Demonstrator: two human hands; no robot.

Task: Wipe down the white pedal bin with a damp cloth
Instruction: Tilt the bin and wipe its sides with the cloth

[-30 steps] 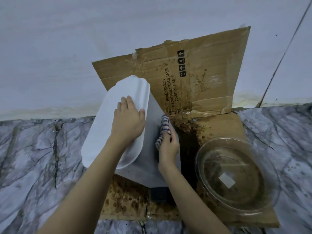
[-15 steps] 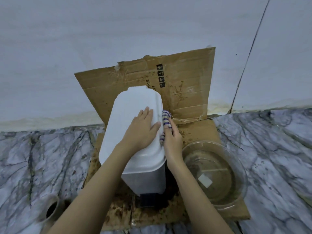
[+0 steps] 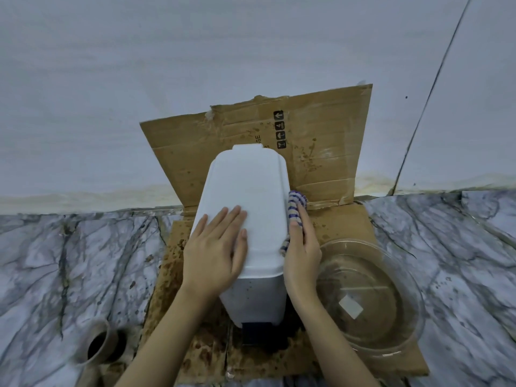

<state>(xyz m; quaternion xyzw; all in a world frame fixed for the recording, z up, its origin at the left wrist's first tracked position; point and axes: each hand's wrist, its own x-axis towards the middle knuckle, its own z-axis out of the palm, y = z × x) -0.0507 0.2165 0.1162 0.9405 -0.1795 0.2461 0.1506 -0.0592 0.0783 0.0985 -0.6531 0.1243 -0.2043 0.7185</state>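
The white pedal bin [image 3: 251,185] stands upright on stained cardboard, its lid closed and its dark pedal [image 3: 257,332] showing at the front bottom. My left hand [image 3: 215,247] lies flat on the near left part of the lid, fingers spread. My right hand [image 3: 301,252] presses a blue-and-white striped cloth [image 3: 295,208] against the bin's right side just under the lid's edge. Most of the cloth is hidden between my palm and the bin.
A clear glass bowl [image 3: 391,344] of water sits right of the bin on the cardboard sheet [image 3: 329,152], which folds up against the white wall. A small brown clay cup [image 3: 97,344] stands on the marble floor at lower left.
The bin went from tilted left to standing upright. My left hand slid to the near part of the lid. My right hand with the cloth moved up the right side.
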